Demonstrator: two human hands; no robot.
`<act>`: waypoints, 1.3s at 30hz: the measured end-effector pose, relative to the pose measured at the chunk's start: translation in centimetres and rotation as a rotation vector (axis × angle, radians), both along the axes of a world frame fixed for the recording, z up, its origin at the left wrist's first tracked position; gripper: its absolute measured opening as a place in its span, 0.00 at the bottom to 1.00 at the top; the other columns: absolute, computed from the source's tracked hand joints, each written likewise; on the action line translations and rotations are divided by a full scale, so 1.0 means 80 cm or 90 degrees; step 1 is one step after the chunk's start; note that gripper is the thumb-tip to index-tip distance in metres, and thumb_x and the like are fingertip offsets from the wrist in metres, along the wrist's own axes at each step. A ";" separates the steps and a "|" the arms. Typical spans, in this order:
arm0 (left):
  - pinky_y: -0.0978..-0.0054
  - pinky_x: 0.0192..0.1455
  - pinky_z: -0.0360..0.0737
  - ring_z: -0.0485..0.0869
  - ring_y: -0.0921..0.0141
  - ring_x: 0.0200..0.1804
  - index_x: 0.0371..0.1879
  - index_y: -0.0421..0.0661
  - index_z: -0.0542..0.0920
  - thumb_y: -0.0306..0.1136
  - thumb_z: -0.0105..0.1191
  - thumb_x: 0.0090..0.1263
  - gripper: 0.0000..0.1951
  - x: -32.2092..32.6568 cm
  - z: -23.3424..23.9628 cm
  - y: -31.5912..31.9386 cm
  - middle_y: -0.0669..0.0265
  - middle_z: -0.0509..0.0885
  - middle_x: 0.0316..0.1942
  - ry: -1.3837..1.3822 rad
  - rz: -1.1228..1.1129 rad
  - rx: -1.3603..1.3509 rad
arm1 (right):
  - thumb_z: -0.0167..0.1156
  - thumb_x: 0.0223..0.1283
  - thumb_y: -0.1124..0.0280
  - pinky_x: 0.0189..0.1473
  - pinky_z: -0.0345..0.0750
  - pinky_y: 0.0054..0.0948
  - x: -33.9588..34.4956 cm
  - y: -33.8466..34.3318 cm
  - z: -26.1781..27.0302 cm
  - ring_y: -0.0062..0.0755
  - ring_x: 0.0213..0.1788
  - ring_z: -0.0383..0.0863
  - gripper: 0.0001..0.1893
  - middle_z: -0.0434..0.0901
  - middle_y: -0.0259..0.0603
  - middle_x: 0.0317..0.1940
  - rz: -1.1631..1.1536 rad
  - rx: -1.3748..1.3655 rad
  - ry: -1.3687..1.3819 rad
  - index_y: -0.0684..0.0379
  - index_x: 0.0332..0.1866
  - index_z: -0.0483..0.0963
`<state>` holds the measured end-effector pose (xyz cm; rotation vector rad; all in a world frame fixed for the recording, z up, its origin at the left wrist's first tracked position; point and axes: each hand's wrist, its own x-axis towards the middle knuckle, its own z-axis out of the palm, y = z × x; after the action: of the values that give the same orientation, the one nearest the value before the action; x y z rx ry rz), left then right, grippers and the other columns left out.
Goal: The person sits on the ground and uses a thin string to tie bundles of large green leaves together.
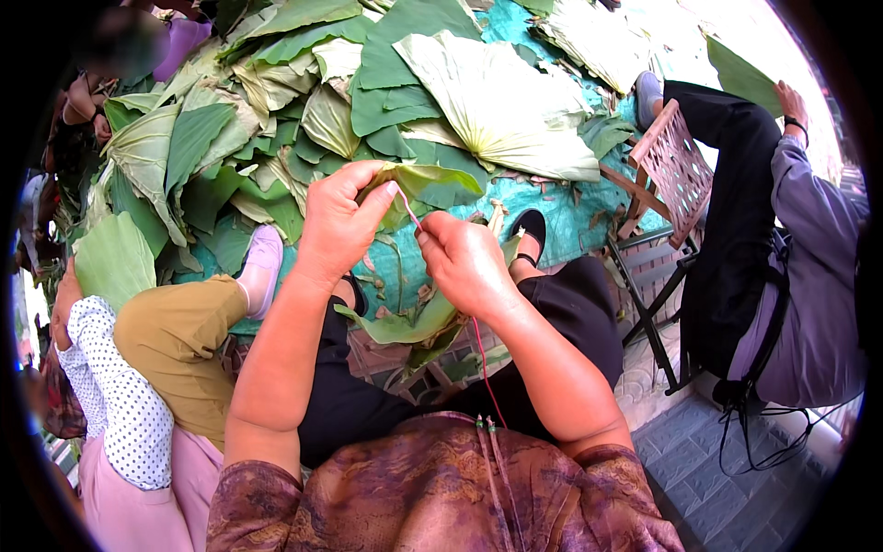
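Observation:
My left hand pinches a green lotus leaf at its gathered end, with the thumb on top. A pink string runs taut from this pinch to the fingertips of my right hand, which are closed on it. More of the string, looking red, hangs from under my right hand down to my lap. Below the hands droops another lotus leaf, partly browned; my right hand hides its upper part, so how it is held cannot be seen.
A heap of lotus leaves lies ahead on a teal tarp, with a broad pale leaf on top. At left a person in a polka-dot sleeve holds a leaf. At right, beside a folding chair, another person's hand holds one.

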<state>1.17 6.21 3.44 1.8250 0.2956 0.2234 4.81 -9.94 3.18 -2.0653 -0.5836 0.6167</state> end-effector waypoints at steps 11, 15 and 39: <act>0.77 0.35 0.73 0.79 0.70 0.30 0.35 0.38 0.79 0.21 0.54 0.56 0.08 0.004 0.007 -0.009 0.60 0.81 0.28 -0.037 0.001 0.135 | 0.51 0.58 0.68 0.29 0.67 0.44 0.002 -0.002 0.003 0.57 0.28 0.73 0.09 0.72 0.55 0.20 0.002 -0.008 -0.036 0.64 0.29 0.68; 0.76 0.35 0.74 0.79 0.68 0.31 0.35 0.39 0.80 0.21 0.54 0.55 0.08 -0.001 0.011 -0.024 0.59 0.81 0.29 -0.017 -0.057 0.165 | 0.50 0.58 0.67 0.28 0.67 0.46 0.004 -0.001 0.003 0.58 0.28 0.73 0.09 0.72 0.55 0.20 -0.017 -0.007 -0.040 0.63 0.29 0.67; 0.86 0.32 0.70 0.73 0.82 0.29 0.34 0.39 0.77 0.28 0.51 0.65 0.05 -0.006 -0.016 -0.017 0.72 0.78 0.28 0.177 -0.027 -0.373 | 0.54 0.52 0.70 0.35 0.71 0.45 0.011 -0.007 0.006 0.55 0.34 0.76 0.08 0.77 0.52 0.31 -0.125 0.042 -0.086 0.63 0.32 0.71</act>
<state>0.72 4.81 2.17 1.2739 0.4627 -0.1410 5.70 -10.52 3.68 -2.0813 -0.4637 0.3418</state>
